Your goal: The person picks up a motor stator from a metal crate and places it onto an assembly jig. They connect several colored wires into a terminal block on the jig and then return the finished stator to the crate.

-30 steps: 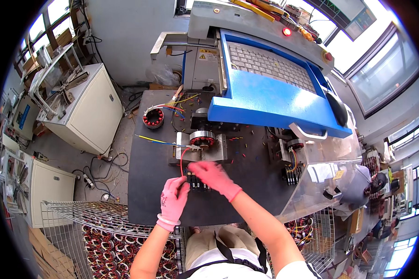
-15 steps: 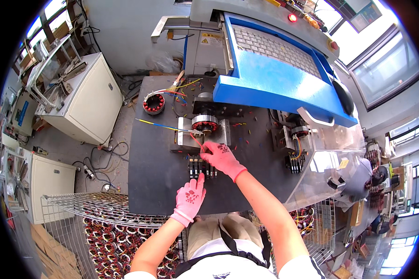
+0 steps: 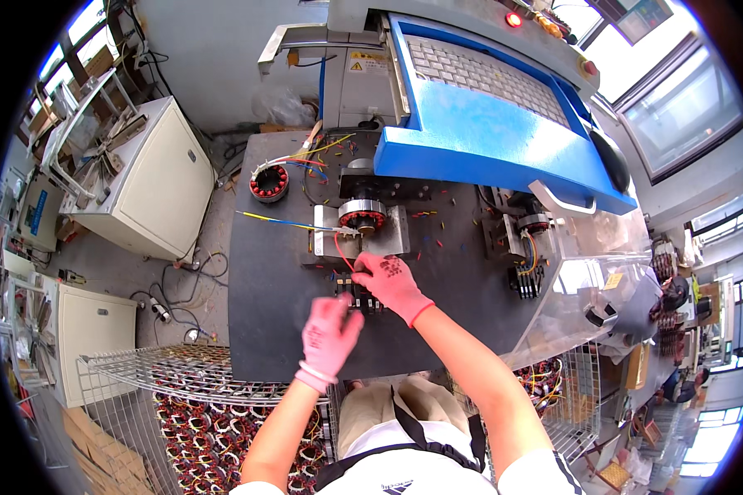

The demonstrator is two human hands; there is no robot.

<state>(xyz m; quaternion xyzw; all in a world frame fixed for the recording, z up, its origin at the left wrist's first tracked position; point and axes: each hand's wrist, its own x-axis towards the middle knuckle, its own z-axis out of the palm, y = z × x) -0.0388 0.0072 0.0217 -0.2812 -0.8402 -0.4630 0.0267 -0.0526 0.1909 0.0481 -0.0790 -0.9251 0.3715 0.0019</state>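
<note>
My right hand (image 3: 390, 286), in a pink glove, is closed in a pinch on the end of a red wire (image 3: 341, 250), just above a row of black spring-clip terminals (image 3: 375, 302). The wire runs down from a stator (image 3: 362, 216) with red windings, seated on a metal fixture (image 3: 395, 233). Its yellow and blue wires (image 3: 281, 221) stretch out to the left. My left hand (image 3: 327, 337), also gloved in pink, is just left of the terminals. Motion smears its fingers, and nothing can be made out in them.
A loose stator (image 3: 268, 183) with coloured leads lies at the dark table's back left. Behind the fixture juts a blue keyboard shelf (image 3: 487, 148). On the right, a second fixture (image 3: 533, 224) holds another stator beside a clear plastic cover (image 3: 582, 289). Wire baskets (image 3: 182, 363) of stators stand below.
My left hand has drawn back from the terminals, down and to the left, and its pointing finger no longer rests there. My right hand stays by the terminals with the red wire.
</note>
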